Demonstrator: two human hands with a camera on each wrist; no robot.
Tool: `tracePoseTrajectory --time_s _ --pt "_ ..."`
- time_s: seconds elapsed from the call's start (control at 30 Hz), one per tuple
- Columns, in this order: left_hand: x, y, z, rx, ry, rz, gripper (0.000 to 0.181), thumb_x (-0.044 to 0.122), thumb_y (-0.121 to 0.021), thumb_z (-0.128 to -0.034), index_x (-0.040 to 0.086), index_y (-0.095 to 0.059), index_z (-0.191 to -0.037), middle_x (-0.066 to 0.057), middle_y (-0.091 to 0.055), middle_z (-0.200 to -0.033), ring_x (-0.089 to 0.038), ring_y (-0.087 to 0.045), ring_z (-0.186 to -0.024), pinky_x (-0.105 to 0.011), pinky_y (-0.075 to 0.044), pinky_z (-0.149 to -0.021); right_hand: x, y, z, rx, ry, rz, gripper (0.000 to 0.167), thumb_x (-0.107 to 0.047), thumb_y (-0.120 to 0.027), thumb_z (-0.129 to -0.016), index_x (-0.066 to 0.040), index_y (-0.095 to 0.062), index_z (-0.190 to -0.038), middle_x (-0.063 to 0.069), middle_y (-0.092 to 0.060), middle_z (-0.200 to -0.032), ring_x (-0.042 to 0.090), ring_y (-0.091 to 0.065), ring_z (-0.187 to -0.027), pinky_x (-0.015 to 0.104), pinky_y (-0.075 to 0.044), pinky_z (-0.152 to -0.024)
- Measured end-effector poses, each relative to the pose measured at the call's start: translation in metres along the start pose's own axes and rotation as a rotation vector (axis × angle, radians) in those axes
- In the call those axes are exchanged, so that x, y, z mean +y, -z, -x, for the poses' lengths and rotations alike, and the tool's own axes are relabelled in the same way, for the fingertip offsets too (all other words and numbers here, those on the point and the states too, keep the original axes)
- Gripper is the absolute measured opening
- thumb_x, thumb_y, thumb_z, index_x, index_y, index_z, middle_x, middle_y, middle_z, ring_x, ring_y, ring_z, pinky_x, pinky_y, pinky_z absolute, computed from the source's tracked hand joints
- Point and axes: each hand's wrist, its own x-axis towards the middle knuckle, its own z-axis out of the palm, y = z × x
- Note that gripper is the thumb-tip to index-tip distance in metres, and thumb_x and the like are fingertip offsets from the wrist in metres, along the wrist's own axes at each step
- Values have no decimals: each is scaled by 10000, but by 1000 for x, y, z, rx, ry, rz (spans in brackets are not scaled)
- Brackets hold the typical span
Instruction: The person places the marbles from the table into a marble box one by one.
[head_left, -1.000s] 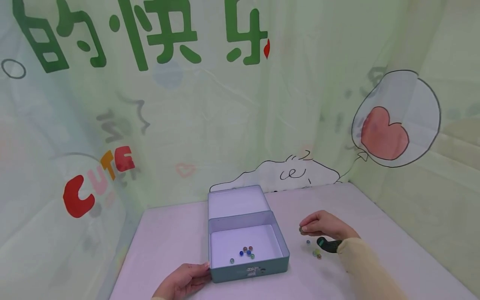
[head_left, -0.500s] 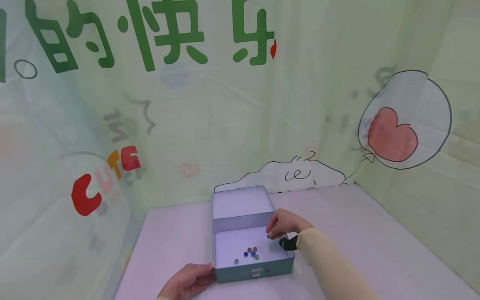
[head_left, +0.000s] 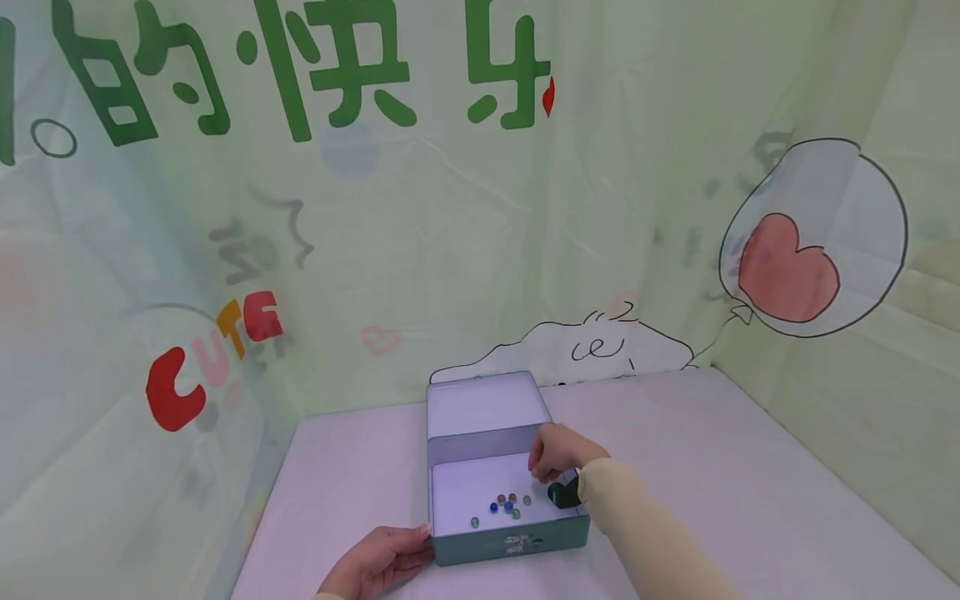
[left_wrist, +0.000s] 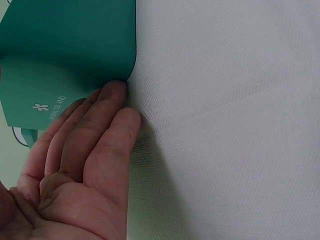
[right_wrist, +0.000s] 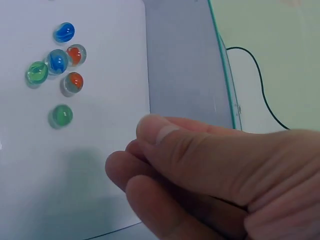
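Observation:
A hinged green tin box (head_left: pixel 465 550) stands with its lid raised behind it. Several glass marbles (head_left: pixel 508 507) lie on its pale floor, blue, orange and green ones; a green marble (right_wrist: pixel 62 116) rests a little apart from the cluster in the right wrist view. My right hand (head_left: pixel 562 454) hovers over the right part of the box, its fingers loosely bent and nothing visible between them. Against the box's front left corner rests my left hand (head_left: pixel 381 560), thumb near the rim. In the left wrist view its nearly straight fingers (left_wrist: pixel 92 132) touch the green side wall.
A pale cloth-covered table (head_left: pixel 337 467) extends around the box. Printed curtains (head_left: pixel 420 250) enclose it at the back and sides. A dark wrist strap (head_left: pixel 564 493) sits at the right wrist. A thin dark cord (right_wrist: pixel 262 82) shows beyond the box.
My right hand has moved left from the loose marbles on the table to above the box and let go of a green marble inside. The left hand has stayed at the corner.

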Motion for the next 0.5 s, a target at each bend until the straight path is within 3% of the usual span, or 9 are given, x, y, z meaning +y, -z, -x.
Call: tracePoseTrajectory --time_s 0.13,0.27,0.4,0.5 --pt "0 0 0 4 -1 -3 516 259 -713 -979 -134 -615 -1298 -261 -690 -1272 -325 -696 -1193 -445 -560 -1046 1 5 0 7 -10 -11 54 13 -775 -860 -29 -744 -873 57 -701 -787 199 -702 -722 326 -637 -713" --pt "1 0 1 1 1 1 504 252 -696 -992 -133 -609 -1304 -267 -681 -1283 -342 -683 -1212 -463 -544 -1066 8 13 2 9 25 -95 33 -12 -770 -879 -13 -756 -908 56 -724 -806 206 -718 -747 326 -643 -721" --pt "0 -1 1 -7 3 5 513 254 -684 -1000 -139 -594 -1317 -274 -666 -1302 -357 -666 -1235 -490 -515 -1097 32 31 6 -9 123 -261 105 -79 -756 -918 -4 -768 -991 86 -766 -885 254 -747 -838 356 -657 -782" --pt "0 -1 2 -8 -1 -1 507 252 -683 -1001 -139 -599 -1315 -266 -677 -1290 -330 -688 -1206 -478 -526 -1086 57 50 17 -12 163 -359 268 -171 -746 -946 38 -740 -1115 137 -778 -1003 288 -754 -947 393 -650 -864"
